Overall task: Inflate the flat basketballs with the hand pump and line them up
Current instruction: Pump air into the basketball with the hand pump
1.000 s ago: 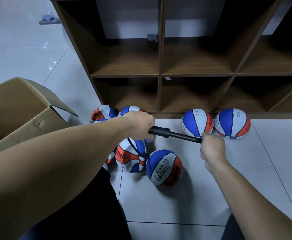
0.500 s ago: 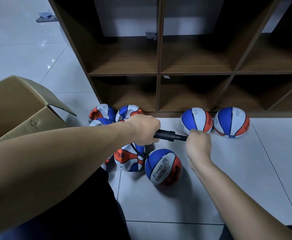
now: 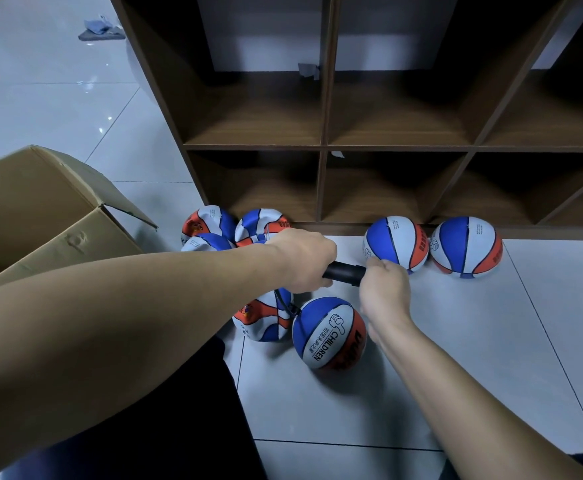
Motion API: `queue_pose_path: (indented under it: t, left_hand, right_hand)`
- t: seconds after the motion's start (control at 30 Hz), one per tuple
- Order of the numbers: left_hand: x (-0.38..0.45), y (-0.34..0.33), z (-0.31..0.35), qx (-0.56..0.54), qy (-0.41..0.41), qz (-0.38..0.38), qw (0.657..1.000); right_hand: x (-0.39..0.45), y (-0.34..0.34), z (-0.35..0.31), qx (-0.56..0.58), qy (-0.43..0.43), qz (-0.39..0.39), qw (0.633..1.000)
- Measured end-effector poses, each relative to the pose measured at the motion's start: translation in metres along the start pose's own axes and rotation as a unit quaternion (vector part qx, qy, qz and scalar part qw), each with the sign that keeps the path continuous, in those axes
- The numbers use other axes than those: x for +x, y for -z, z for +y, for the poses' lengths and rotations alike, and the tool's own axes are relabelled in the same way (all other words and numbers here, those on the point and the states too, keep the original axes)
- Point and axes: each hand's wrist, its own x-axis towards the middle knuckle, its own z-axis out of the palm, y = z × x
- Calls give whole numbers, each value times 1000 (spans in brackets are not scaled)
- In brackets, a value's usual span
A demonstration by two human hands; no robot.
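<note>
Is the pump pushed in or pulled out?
Pushed in. The right hand sits right against the pump barrel's end, with no rod showing between them. The left hand grips the barrel.

Glossy white tile floor (image 3: 421,375); brown cubby shelf (image 3: 324,147) (compartments dim).

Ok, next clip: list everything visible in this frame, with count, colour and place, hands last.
inflated basketballs: 2, blue, white and orange, side by side against the shelf base
ball being pumped: 1, same colours, on the floor in front of the person, hose attached
flat basketballs: at least 4, same colours, crumpled, in a cluster at left
hand pump: 1, black, held level between both hands
shelf unit: 1, brown wood, open compartments
cardboard box: 1, brown, open, at left
left hand: grips the pump barrel
right hand: grips the pump handle end
</note>
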Motion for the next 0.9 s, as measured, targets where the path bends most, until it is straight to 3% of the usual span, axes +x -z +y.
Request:
queue_pose_path:
  t: [0.27,0.5,0.9]
  left_hand:
    - [5,-4,-2,-44,6,-25,999]
    - [5,-2,-36,-73,41,-62,995]
    - [9,-3,-20,-63,34,-42,997]
  right_hand:
    - [13,12,5,-16,-9,-43,999]
    - [44,56,10,19,-108,16,994]
    - [31,34,-4,19,-57,56,997]
